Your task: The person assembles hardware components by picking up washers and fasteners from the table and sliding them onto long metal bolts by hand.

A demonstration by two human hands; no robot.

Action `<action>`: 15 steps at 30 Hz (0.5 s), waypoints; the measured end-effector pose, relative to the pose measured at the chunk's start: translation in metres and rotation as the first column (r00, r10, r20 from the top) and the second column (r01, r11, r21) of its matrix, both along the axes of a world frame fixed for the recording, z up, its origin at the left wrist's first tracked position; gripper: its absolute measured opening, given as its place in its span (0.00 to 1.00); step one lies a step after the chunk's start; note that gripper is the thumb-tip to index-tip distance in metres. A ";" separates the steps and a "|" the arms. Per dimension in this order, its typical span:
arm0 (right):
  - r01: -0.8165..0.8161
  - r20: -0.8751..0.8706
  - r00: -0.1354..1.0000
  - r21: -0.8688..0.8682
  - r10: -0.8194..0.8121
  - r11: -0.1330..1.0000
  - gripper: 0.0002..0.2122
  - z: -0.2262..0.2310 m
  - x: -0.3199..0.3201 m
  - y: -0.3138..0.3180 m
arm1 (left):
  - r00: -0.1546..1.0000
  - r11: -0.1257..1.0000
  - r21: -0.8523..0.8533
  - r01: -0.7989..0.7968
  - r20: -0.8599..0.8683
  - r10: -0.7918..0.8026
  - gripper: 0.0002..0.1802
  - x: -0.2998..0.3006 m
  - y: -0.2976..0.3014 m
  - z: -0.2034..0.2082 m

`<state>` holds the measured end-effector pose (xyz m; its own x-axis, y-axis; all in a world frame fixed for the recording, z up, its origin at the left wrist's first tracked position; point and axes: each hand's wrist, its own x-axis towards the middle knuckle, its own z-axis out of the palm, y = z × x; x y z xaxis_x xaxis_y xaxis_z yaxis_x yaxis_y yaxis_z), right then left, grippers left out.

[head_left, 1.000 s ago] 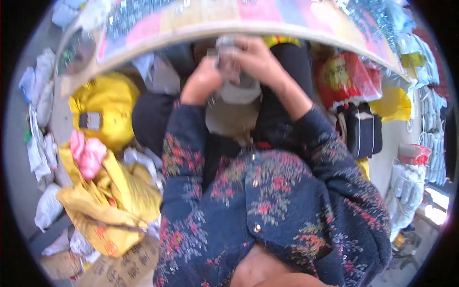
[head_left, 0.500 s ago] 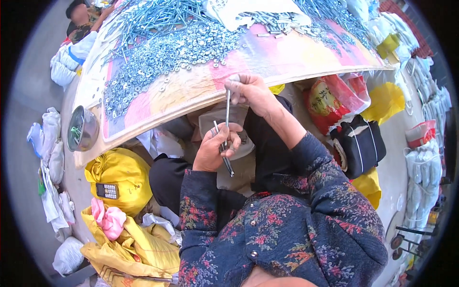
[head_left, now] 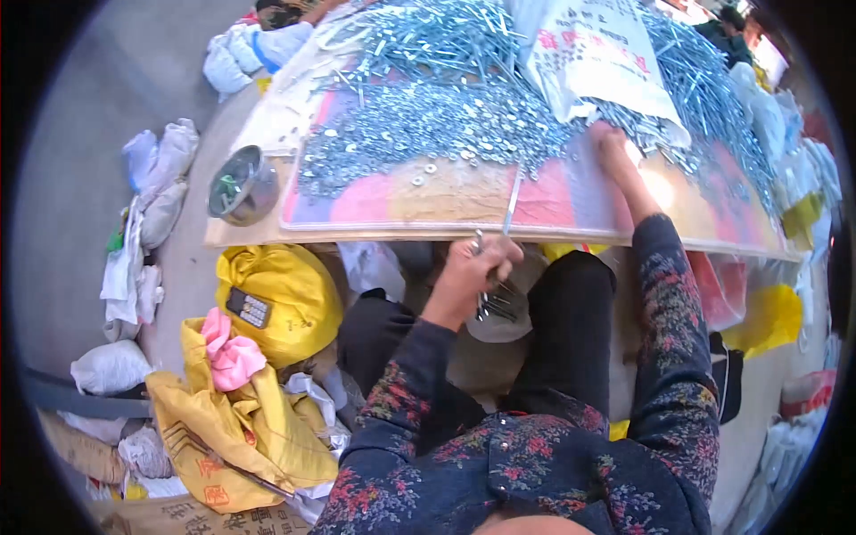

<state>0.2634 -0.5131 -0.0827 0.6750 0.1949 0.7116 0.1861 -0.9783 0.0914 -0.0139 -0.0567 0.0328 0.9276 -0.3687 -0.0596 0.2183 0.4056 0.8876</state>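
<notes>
My left hand (head_left: 470,275) is closed round several thin metal rods (head_left: 496,305) just in front of the table's near edge. One long rod (head_left: 512,203) stands up from that hand, over the table edge. My right hand (head_left: 615,150) reaches across the table to short metal sleeves (head_left: 631,119) at the mouth of a white printed bag (head_left: 596,55). Its fingertips are blurred among the sleeves, so their grip is unclear. Left of it spreads a heap of small washers and nuts (head_left: 428,129). Long metal rods (head_left: 437,40) are piled behind.
A metal bowl (head_left: 242,185) with green bits stands at the table's left corner. Below are a yellow bag (head_left: 299,308) with a phone (head_left: 248,308) on it, a pink cloth (head_left: 230,349) and a clear plastic bag (head_left: 501,325). Other people are partly visible beyond the table.
My right hand has left the rod held near my left hand and moved forward to the sleeves. My left hand still holds rods. The whole view has shifted.
</notes>
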 end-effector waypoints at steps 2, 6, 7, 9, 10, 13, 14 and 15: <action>-0.268 -0.165 0.943 0.145 0.290 0.953 0.11 0.038 0.023 0.129 | 0.989 0.989 0.025 -0.146 -0.035 0.147 0.12 -0.001 0.023 0.004; 0.145 -0.237 0.640 0.971 0.731 0.188 0.10 0.130 -0.072 0.222 | 0.986 0.987 0.020 -0.159 -0.056 0.160 0.15 0.000 0.043 -0.019; 0.161 -0.253 0.650 0.967 0.717 0.196 0.10 0.135 -0.082 0.229 | 0.980 0.983 0.038 -0.178 -0.078 0.180 0.15 0.001 0.043 -0.027; 0.214 0.014 0.569 0.963 0.822 -0.164 0.07 0.135 -0.090 0.237 | 0.981 0.986 0.026 -0.163 -0.101 0.165 0.15 0.003 0.042 -0.030; -0.311 -0.045 0.790 0.830 0.612 0.463 0.08 0.107 -0.049 0.180 | 0.986 0.992 0.001 -0.129 -0.105 0.128 0.15 0.010 0.031 -0.024; -0.034 -0.122 0.984 0.593 0.132 0.805 0.12 0.145 -0.006 0.087 | 0.977 0.984 -0.037 -0.175 -0.129 0.169 0.15 0.010 0.027 -0.019; -0.103 0.027 0.904 0.983 0.426 0.155 0.12 0.159 -0.017 0.142 | 0.960 0.972 0.025 -0.233 -0.154 0.234 0.14 0.004 0.042 -0.027; 0.042 0.306 0.806 0.824 0.506 -0.565 0.13 0.185 -0.050 0.202 | 0.943 0.958 0.075 -0.277 -0.170 0.286 0.13 -0.001 0.053 -0.032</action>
